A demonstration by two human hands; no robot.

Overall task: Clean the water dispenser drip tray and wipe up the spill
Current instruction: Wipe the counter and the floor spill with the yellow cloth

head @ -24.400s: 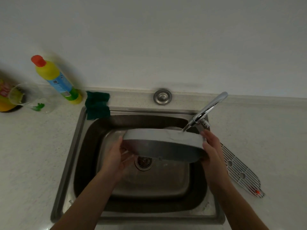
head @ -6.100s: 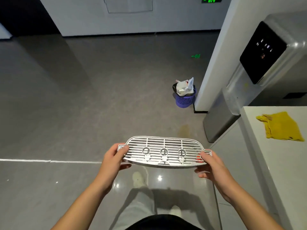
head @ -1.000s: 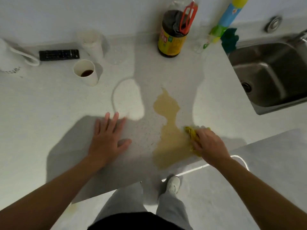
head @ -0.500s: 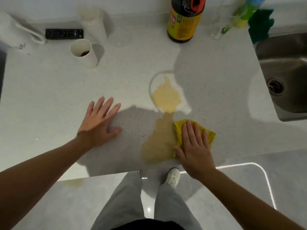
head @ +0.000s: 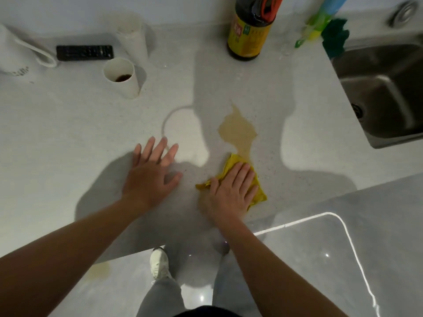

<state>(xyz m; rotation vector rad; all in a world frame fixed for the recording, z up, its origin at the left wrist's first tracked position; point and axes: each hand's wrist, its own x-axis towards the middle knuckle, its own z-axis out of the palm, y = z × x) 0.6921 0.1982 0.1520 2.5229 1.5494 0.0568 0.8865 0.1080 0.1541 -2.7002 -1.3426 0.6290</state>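
A tan spill (head: pixel 238 131) lies on the pale countertop (head: pixel 68 124), with a narrow tail running down to a yellow cloth (head: pixel 231 165). My right hand (head: pixel 231 191) presses flat on that cloth, fingers spread over it, and hides most of it. A faint wet smear shows under my right wrist. My left hand (head: pixel 151 177) rests flat on the counter to the left of the cloth, fingers apart, holding nothing. The drip tray is not in view.
A paper cup (head: pixel 121 76) with dark liquid, a taller cup (head: pixel 132 35), a remote (head: pixel 84 52) and a white kettle (head: pixel 16 53) stand at the back left. A dark bottle (head: pixel 249 35) and green cloth (head: pixel 335 37) are at the back; the sink (head: pixel 384 92) is right. A small puddle (head: pixel 99 271) marks the floor.
My right hand has swept the yellow cloth across the lower part of the spill, which is now mostly gone. The upper patch remains. My left hand stays flat on the counter.
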